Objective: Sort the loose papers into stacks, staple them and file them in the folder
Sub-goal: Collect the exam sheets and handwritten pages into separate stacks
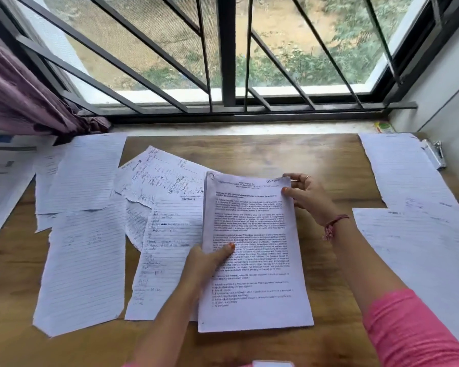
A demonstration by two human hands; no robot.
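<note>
Sorting is under way, stapling and filing undone: both hands, left (210, 260) and right (306, 193), pinch a white printed sheet (252, 250) above the wooden table (276, 154), with loose handwritten lined papers (90, 234) left of that sheet and a silver stapler (435, 153) far right.

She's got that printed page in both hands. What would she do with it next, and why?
Probably lay it on one of the stacks at the right, maybe the near stack. Both the left hand and right hand pinch the printed page by its edges, above the handwritten sheets that remain scattered on the desk, so sorting looks unfinished.
</note>
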